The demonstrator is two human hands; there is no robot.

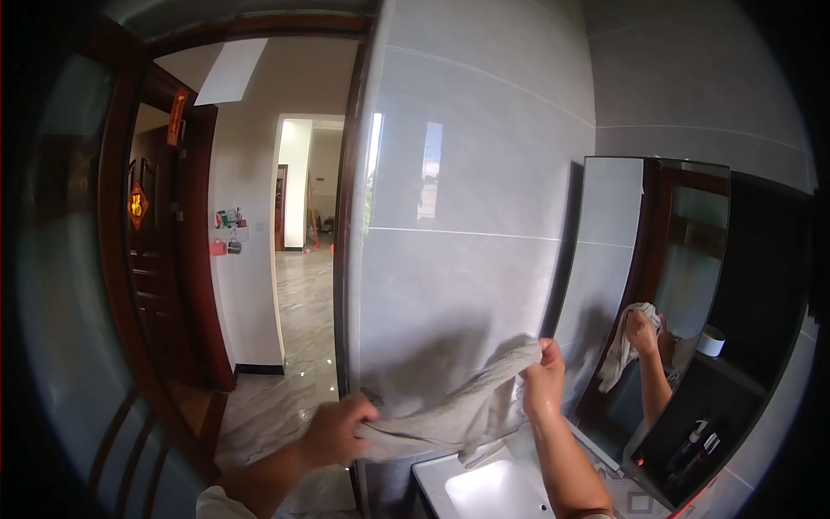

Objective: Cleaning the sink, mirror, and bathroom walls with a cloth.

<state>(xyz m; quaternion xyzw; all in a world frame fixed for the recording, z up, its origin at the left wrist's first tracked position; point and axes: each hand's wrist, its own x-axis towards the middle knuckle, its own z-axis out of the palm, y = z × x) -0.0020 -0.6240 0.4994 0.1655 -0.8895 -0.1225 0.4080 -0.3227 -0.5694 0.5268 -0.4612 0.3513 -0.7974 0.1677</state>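
Note:
A damp-looking light grey cloth [447, 415] is stretched between my two hands in front of the tiled wall. My left hand [337, 428] grips its lower left end, beside the door frame. Higher up, my right hand [545, 376] pinches the other end near the mirror. The cloth sags in folds, and a loose corner hangs over the back edge of the white washbasin [493, 490]. In the mirror [674, 259] I see a reflection of a hand and the cloth.
Right of the mirror, a black shelf cabinet [739, 370] holds a white round container [711, 340] and a dark pump bottle [690, 444]. To the left, a doorway opens on a marble-look floor [301, 311]. A wall rack [230, 233] there carries cups and toothbrushes.

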